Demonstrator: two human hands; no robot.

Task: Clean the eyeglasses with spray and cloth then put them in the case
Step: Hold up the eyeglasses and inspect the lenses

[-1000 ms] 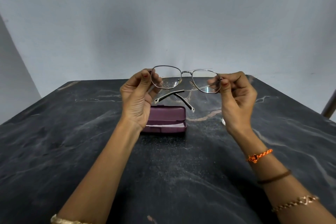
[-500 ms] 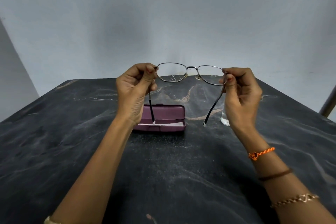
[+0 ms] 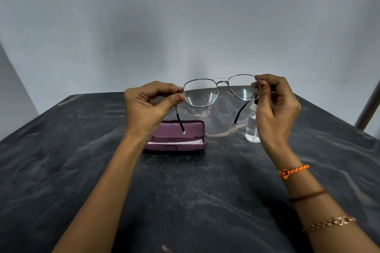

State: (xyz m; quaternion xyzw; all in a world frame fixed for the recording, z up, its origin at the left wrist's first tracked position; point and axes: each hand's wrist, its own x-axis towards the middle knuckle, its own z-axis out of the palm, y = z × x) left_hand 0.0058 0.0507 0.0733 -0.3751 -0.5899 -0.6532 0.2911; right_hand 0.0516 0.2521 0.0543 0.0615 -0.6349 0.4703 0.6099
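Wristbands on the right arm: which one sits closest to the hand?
The orange braided thread band, knotted just below the right hand. The brown band and gold chain bracelet sit further up the forearm.

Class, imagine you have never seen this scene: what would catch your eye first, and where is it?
First, the metal-framed eyeglasses, held up above the dark marble table at centre, temples unfolded and hanging down, the left hand and right hand each pinching an outer edge of the frame. Behind them on the table lies an open purple case, with a small clear spray bottle standing to its right.
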